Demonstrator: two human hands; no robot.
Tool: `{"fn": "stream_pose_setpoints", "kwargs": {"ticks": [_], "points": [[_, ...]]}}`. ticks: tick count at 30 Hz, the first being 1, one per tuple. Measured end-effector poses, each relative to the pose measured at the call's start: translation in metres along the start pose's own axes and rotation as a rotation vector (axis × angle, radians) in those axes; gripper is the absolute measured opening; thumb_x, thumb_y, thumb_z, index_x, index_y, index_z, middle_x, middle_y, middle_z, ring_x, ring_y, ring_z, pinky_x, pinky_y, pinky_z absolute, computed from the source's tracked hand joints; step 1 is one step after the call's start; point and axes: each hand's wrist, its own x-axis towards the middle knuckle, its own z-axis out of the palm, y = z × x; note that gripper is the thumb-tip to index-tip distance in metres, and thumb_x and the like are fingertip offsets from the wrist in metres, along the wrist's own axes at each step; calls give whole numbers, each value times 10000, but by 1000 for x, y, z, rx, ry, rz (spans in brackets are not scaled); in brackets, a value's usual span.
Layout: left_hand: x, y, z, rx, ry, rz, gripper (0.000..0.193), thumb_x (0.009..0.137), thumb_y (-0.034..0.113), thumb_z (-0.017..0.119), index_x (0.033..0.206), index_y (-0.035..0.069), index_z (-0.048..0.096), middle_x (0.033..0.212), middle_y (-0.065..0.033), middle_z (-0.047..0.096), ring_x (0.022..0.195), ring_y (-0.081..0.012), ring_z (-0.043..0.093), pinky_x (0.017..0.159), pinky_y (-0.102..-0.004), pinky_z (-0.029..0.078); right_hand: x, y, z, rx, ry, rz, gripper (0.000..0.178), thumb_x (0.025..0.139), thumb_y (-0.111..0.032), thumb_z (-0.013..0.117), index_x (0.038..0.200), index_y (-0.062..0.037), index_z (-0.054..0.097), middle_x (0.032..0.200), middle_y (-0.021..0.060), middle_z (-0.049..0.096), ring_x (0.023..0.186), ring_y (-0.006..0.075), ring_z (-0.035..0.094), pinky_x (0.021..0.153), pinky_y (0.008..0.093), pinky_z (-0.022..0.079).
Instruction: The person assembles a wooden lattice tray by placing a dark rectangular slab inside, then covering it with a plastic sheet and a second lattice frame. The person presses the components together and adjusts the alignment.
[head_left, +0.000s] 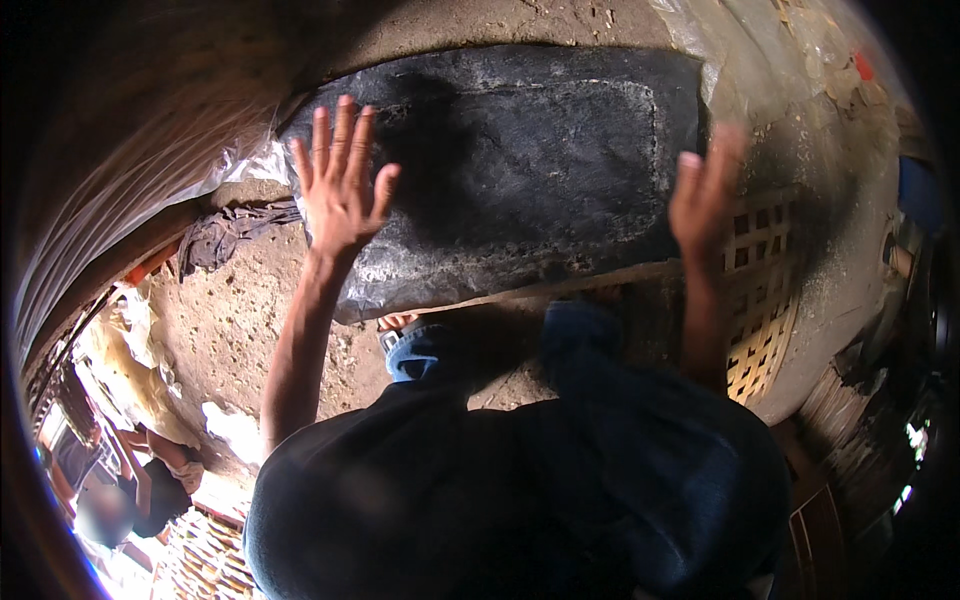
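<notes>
A black, roughly rectangular sheet (540, 150) lies on the dirt ground in front of my feet, with a pale dusty outline near its edges. My left hand (342, 190) is raised over its left end, fingers spread and nothing held. At the opposite end my right hand (706, 195) is lifted near the sheet's right edge. Motion blurs it, but its fingers look stretched out, with thumb apart and no object in them. Whether either palm touches the sheet cannot be made out. My jeans-covered knees (600, 440) are bent below.
Right of the sheet lies a woven lattice panel (760, 300). Clear plastic sheeting hangs at the left (130, 190) and more covers the upper right. A dark crumpled cloth (235, 232) rests by the left edge. Another person (160, 490) is at the lower left.
</notes>
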Motion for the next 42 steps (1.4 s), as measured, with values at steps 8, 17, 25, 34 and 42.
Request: {"fn": "stream_pose_setpoints", "kwargs": {"ticks": [8,17,25,34,42], "points": [[-4,75,26,62,-208,102,677,994,581,495,1567,236,397,1680,-70,265,1555,-303,213,1220,-639,137,-15,-108,99,23,-409,-199,611,992,-472,568,1534,-211,459,1649,92,325,1521,319,292,1216,640,155],[-137,-83,-19,124,115,-315,644,1084,519,278,1609,147,300,1688,-140,213,1565,-372,135,1251,-584,79,-75,123,18,-395,-94,174,653,1049,-449,484,1552,-48,367,1610,256,310,1481,487,281,1162,635,264],[-25,109,10,-175,-80,99,634,976,361,593,1532,98,436,1645,-158,320,1544,-358,240,1236,-608,143,-19,-137,48,213,-475,-247,615,872,-247,692,1412,-4,529,1574,226,364,1444,440,362,1185,606,256],[-122,13,-3,128,-209,-221,655,985,474,545,1574,233,390,1690,-90,236,1558,-373,170,1207,-664,116,-67,-5,21,-357,-389,-35,648,993,-432,552,1527,-93,416,1598,190,350,1440,447,349,1094,647,319],[-68,7,-39,-38,127,-223,631,1001,385,553,1546,104,405,1671,-167,252,1550,-404,182,1235,-614,110,-3,-65,38,12,-149,-59,689,972,-342,601,1555,-56,371,1633,208,300,1499,457,271,1179,648,218]]}}
